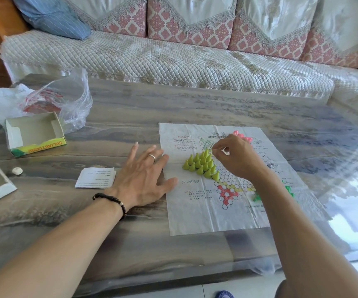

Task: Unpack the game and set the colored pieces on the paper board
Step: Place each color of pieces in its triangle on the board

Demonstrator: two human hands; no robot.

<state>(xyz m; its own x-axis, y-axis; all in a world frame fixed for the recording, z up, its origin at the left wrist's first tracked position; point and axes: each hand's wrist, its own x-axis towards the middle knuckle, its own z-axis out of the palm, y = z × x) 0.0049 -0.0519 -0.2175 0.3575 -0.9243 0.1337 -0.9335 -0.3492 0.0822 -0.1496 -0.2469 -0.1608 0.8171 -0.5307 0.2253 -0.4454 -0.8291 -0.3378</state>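
About fourteen yellow-green cones [201, 165] stand on the paper board [197, 209]. Left hand [145, 179] lies flat, fingers spread; right hand [241, 157] pinches something too small to tell.

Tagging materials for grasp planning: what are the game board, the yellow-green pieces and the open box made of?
Game board: thin printed paper, matte; creases and fold lines show. Yellow-green cone pieces: probably moulded plastic, smooth, uniform colour, slight sheen. Open box tray: thin cardboard, grey raw inside, glossy printed outside.

Left hand [145, 177] flat on paper board [195, 214] edge; right hand [238, 158] above yellow-green pieces [201, 165].
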